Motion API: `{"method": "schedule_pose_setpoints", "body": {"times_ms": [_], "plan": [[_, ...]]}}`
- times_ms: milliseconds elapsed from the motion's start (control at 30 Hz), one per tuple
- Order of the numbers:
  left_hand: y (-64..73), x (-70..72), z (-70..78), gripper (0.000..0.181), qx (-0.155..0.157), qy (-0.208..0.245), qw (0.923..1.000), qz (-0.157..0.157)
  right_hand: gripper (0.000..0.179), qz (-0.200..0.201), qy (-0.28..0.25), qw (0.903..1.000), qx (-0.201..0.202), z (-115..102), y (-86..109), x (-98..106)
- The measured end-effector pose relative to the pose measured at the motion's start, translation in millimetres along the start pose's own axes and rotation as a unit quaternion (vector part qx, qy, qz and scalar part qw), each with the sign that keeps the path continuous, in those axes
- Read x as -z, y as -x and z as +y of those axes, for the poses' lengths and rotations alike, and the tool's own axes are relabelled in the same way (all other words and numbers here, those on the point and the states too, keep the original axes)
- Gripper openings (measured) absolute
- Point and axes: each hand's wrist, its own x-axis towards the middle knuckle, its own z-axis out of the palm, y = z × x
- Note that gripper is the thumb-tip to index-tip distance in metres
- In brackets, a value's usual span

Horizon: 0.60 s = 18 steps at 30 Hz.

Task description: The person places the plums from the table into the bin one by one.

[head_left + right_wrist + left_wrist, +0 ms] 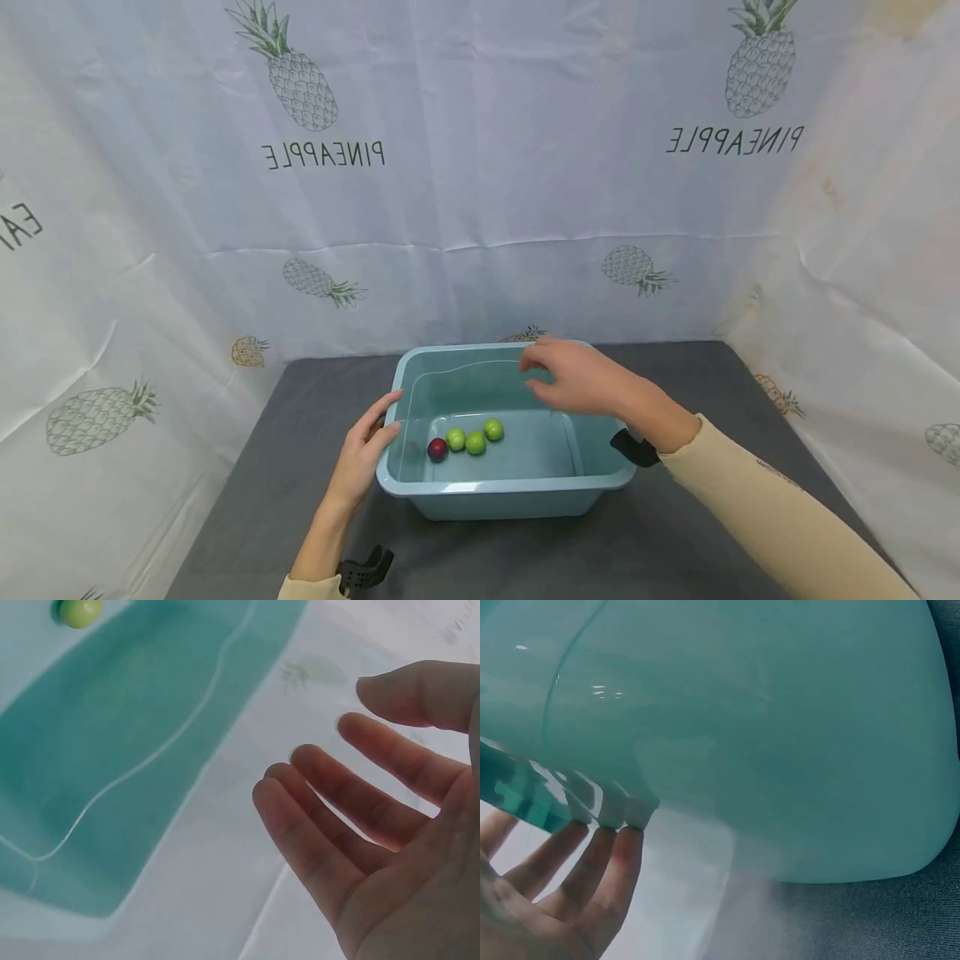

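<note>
A light blue-green plastic basin (495,486) stands on the dark table. Inside, toward the left, lie a dark red round fruit (437,450) and three small round green fruits (476,442). My left hand (365,450) grips the basin's left rim, thumb at the top; in the left wrist view its fingertips tuck under the rim (622,814). Over the basin's back right part hovers my right hand (577,375), its fingers loosely bent and nothing between them. The right wrist view shows that hand (390,825) apart from the basin wall (142,780), thumb and fingers spread.
A thin pale line (465,365) runs along the basin's inner wall. Dark grey cloth covers the table (300,433). White sheets (480,167) printed with pineapples hang behind and at both sides. Black bands (365,571) sit on both wrists.
</note>
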Motion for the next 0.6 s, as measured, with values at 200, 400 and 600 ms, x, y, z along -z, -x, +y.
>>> {"method": "schedule_pose_setpoints", "body": {"times_ms": [200,400,600], "plan": [[-1.0,-3.4,2.3,0.045,0.001,-0.011,0.9999,0.001,0.02,0.064,-0.027,0.9971,-0.03,14.5,30.4,8.1],[-2.1,-7.6,2.0,0.045,0.01,-0.017,0.9998,0.004,0.022,0.135,-0.038,0.9872,-0.076,31.2,63.2,4.4],[-2.2,-10.9,1.4,0.045,0.0,-0.013,0.9999,0.001,0.024,0.196,-0.032,0.9736,-0.113,48.3,91.6,-4.5]]}}
